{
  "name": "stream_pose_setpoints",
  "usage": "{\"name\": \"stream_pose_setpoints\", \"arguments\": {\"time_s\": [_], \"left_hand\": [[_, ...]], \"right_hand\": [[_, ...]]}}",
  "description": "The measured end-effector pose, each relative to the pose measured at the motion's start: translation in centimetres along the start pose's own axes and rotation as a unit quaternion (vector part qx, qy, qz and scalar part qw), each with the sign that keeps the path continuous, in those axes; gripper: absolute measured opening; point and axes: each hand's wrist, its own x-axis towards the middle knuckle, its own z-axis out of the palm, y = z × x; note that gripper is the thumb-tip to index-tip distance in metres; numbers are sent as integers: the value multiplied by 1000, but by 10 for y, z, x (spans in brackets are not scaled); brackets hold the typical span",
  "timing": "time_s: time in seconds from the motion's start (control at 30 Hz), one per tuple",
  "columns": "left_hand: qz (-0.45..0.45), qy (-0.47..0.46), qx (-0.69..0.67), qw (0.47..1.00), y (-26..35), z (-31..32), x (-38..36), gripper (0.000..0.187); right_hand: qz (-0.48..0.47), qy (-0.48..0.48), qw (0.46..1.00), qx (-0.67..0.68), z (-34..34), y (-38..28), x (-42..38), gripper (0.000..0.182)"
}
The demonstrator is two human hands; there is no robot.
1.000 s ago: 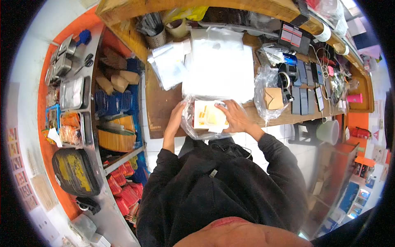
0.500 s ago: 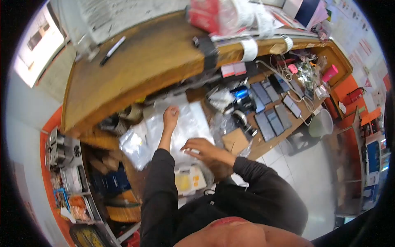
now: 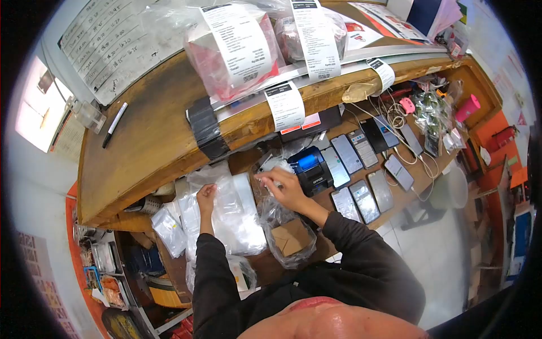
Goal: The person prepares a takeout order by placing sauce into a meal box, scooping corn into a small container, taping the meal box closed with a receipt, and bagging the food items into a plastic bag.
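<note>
My left hand (image 3: pixel 206 198) is over a stack of clear plastic bags (image 3: pixel 237 229), its fingers curled together. Whatever may be in those fingers is too small to make out. To the right, my right hand (image 3: pixel 285 189) hovers near crumpled clear plastic (image 3: pixel 276 164), fingers bent but apart, with nothing visible in them. Just beyond it stands a small black and blue printer (image 3: pixel 310 172). A brown cardboard piece (image 3: pixel 291 237) lies in a clear bag below my right hand. Folded clear plastic packets (image 3: pixel 168 229) rest left of the stack.
Several phones (image 3: pixel 364 200) lie on the desk at right, some joined to white cables (image 3: pixel 426 164). A raised wooden counter (image 3: pixel 152 135) crosses in front, bearing a marker pen (image 3: pixel 114 125) and bagged parcels (image 3: pixel 234 53) with paper receipts (image 3: pixel 285 106). Shelves (image 3: pixel 107 265) stand at left.
My right hand has moved up and away from the bag stack to beside the printer. My left hand stays over the bags, fingers still curled. The camera view has turned and shifted.
</note>
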Motion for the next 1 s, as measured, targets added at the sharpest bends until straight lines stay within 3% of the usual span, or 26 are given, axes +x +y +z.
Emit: {"name": "stream_pose_setpoints", "arguments": {"time_s": [0.03, 0.13, 0.2, 0.23, 0.3, 0.43, 0.5, 0.63, 0.77, 0.83, 0.9, 0.97, 1.0], "left_hand": [[-2, 3, 3, 1000, -1, -2, 2, 12], [24, 32, -20, 999, -1, -1, 1, 13], [29, 119, 121, 985, 35, 3, -6, 14], [26, 120, 125, 984, 55, 4, -10, 14], [156, 47, 331, 929, 85, 8, -18, 15], [133, 74, 379, 913, 110, 15, -23, 12], [181, 95, 402, 893, 117, 14, -22, 12], [164, -24, 491, 855, 141, 12, -31, 17], [170, 22, 488, 856, 112, 11, -27, 16], [117, 29, 444, 888, 102, 11, -23, 13], [136, 31, 419, 897, 102, 12, -26, 11], [164, 39, 392, 904, 109, 12, -21, 9], [163, 58, 401, 900, 112, 11, -22, 8]], "right_hand": [[1, -2, 1000, 4, -9, -4, 13, 13], [-78, 169, 982, -31, -37, -13, 46, 15], [-96, 259, 959, -59, -49, -12, 57, 14], [-119, 296, 943, -96, -54, -7, 62, 19], [-94, 324, 941, -21, -59, -14, 71, 34], [-70, 265, 962, 2, -65, -9, 70, 45], [-61, 231, 971, 2, -67, -11, 72, 48], [-52, 223, 970, 86, -68, -15, 79, 52], [-61, 204, 975, 62, -75, -16, 83, 54], [-79, 226, 969, 58, -80, -25, 85, 48], [-6, 65, 993, 94, -97, -43, 85, 38], [-61, 96, 982, 152, -116, -87, 84, 30], [-135, 143, 974, 114, -132, -106, 88, 26]]}}
